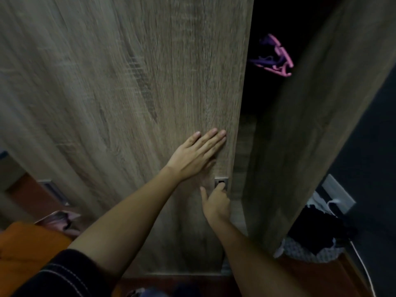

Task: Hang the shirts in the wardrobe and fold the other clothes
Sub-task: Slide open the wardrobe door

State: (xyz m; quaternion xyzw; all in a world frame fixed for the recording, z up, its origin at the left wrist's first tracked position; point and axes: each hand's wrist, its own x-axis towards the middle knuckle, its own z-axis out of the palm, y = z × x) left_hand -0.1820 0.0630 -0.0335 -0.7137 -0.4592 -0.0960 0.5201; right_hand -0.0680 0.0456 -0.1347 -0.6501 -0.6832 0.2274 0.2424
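Note:
A tall wooden wardrobe door (128,93) fills most of the view, with a dark gap to its right. My left hand (197,155) lies flat against the door near its right edge, fingers straight. Just below, my right hand (216,202) has its fingertips hooked into the small metal recessed handle (221,182). Inside the dark wardrobe hang pink and purple hangers (276,56). Its other wooden panel (300,146) stands to the right of the gap.
A basket (308,254) with dark clothes (317,230) stands on the floor at the right, under a wall socket (338,196) with a white cable. An orange cloth (27,249) and a pinkish item (57,219) lie at the lower left.

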